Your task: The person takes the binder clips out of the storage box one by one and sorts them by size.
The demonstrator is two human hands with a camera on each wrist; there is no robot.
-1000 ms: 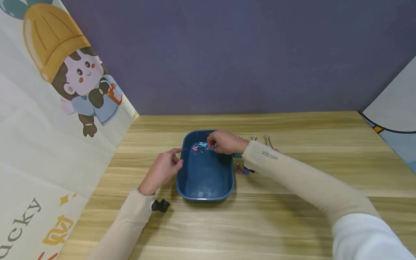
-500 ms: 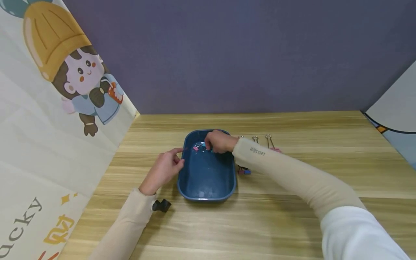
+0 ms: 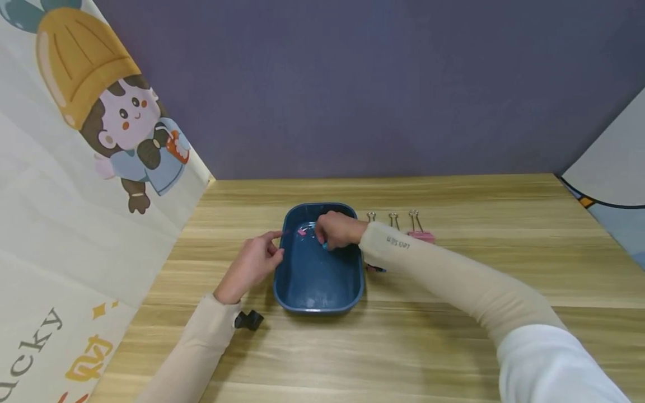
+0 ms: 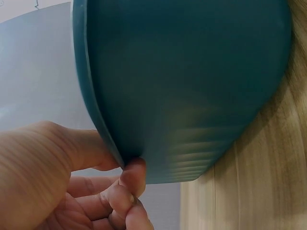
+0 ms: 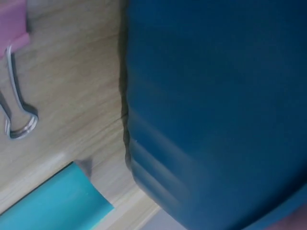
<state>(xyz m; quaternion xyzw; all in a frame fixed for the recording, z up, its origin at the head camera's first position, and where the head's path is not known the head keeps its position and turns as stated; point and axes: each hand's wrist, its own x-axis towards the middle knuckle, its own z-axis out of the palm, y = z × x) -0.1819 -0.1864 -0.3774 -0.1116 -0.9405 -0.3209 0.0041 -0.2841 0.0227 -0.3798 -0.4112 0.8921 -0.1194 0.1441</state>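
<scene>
At the curled fingertips of the right hand (image 3: 340, 229), inside the blue bin (image 3: 319, 282), pinching a small blue clip (image 3: 325, 245), mostly hidden, with a small pink clip (image 3: 302, 232) just left of those fingers. With the left hand (image 3: 250, 263), gripping the bin's left rim between thumb and fingers, a pink binder clip (image 3: 421, 237) outside, right of both.
</scene>
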